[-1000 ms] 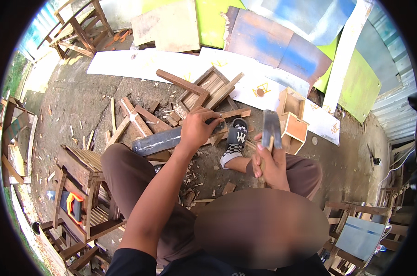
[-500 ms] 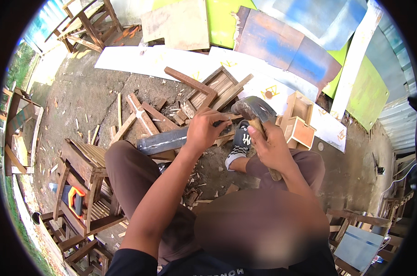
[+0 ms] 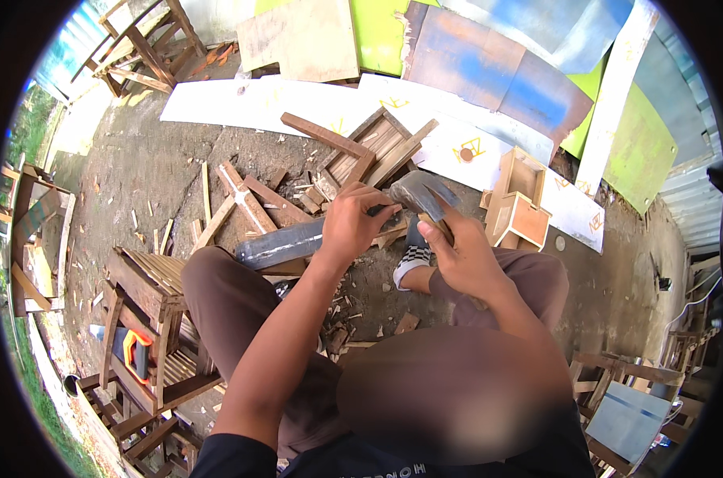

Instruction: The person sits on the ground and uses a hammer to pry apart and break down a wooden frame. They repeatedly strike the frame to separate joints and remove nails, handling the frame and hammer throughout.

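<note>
My right hand [image 3: 461,247] is wrapped round the wooden handle of a claw hammer [image 3: 416,191]. Its dark, worn metal head is just right of my left fingertips. With thumb and forefinger pinched, my left hand [image 3: 353,223] holds a small dark thing I cannot make out. Under that hand lies a long dark grey bar [image 3: 278,245] with a whitish streak, running left to right between my knees. My left hand hides part of this bar. Beyond the hands rests a shallow wooden frame [image 3: 369,147] with loose brown battens across it.
Offcuts and wood scraps [image 3: 250,199] litter the ground on the left. A slatted wooden piece [image 3: 150,295] with an orange-handled saw [image 3: 138,354] stands by my left knee. Small wooden boxes [image 3: 521,211] are at the right. White boards [image 3: 298,103] lie at the back.
The hammer head has moved slightly left and closer to my left fingertips, its handle now tilted differently. My left hand stays pinched in nearly the same place.
</note>
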`<state>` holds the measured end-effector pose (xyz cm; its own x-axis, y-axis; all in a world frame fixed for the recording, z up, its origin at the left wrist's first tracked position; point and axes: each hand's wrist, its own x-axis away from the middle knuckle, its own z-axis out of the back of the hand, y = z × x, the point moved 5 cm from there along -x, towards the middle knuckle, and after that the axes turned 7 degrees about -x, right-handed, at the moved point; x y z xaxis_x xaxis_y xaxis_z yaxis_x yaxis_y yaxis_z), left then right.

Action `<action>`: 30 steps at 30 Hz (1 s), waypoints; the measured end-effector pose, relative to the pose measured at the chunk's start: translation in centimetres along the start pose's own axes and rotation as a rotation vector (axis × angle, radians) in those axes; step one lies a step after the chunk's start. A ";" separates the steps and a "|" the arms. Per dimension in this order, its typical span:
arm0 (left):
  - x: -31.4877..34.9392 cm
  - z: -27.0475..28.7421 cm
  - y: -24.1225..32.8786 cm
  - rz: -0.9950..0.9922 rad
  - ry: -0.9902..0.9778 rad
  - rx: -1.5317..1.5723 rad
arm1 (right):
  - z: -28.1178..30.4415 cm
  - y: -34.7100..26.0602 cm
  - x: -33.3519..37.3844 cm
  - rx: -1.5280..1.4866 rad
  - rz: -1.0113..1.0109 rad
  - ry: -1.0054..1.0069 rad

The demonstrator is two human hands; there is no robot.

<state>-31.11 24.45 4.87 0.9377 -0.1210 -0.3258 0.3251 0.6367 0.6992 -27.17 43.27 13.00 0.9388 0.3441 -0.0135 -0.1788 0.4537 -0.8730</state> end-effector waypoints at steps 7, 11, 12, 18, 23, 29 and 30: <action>0.1 -0.1 -0.1 -0.006 -0.013 -0.003 | -0.2 0.4 0.2 -0.127 -0.039 0.030; 0.0 0.0 0.0 -0.017 0.017 -0.004 | 0.5 0.0 -0.3 -0.041 0.005 0.078; 0.1 0.0 0.0 -0.021 0.021 -0.002 | 0.6 0.0 -0.3 -0.078 0.004 0.096; 0.0 -0.2 -0.2 -0.020 -0.019 -0.024 | 0.2 -0.1 0.4 -0.138 0.058 0.154; -0.1 0.0 0.0 -0.048 0.007 0.010 | 0.4 1.1 -0.2 -0.072 -0.099 0.105; -0.1 0.0 0.1 -0.044 -0.009 -0.024 | 0.9 -0.3 -0.5 -0.034 0.003 0.081; -0.1 0.0 0.1 -0.054 0.003 -0.016 | 0.8 -0.4 -0.5 -0.014 -0.007 0.063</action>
<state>-31.16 24.55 5.00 0.9184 -0.1536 -0.3645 0.3733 0.6412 0.6704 -27.76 43.54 13.77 0.9568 0.2884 -0.0379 -0.1687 0.4440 -0.8800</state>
